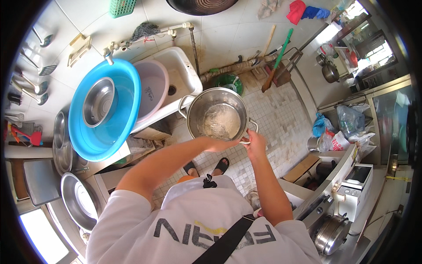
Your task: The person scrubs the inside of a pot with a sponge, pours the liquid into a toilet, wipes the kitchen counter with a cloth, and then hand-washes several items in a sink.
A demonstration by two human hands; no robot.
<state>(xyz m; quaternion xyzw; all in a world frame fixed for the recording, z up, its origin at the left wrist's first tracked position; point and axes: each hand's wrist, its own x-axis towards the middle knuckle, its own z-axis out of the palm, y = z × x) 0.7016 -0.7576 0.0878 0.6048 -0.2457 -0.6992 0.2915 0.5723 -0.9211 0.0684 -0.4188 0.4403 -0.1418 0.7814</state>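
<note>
A two-handled stainless steel pot is in front of me, its open top facing up and tilted toward me. Cloudy, pale beige matter lies on its bottom; whether it is liquid or residue is hard to make out. My right hand is closed round the pot's right loop handle. Against the near side of the pot, close to that same handle, rests my left hand, its fingers partly hidden. Nothing holds the left loop handle, which reaches over the edge of the white sink.
A large blue basin holding a metal bowl stands left, beside a pale pink basin. A green bucket and a broom are by the far wall. A lidded steamer pot sits at lower right.
</note>
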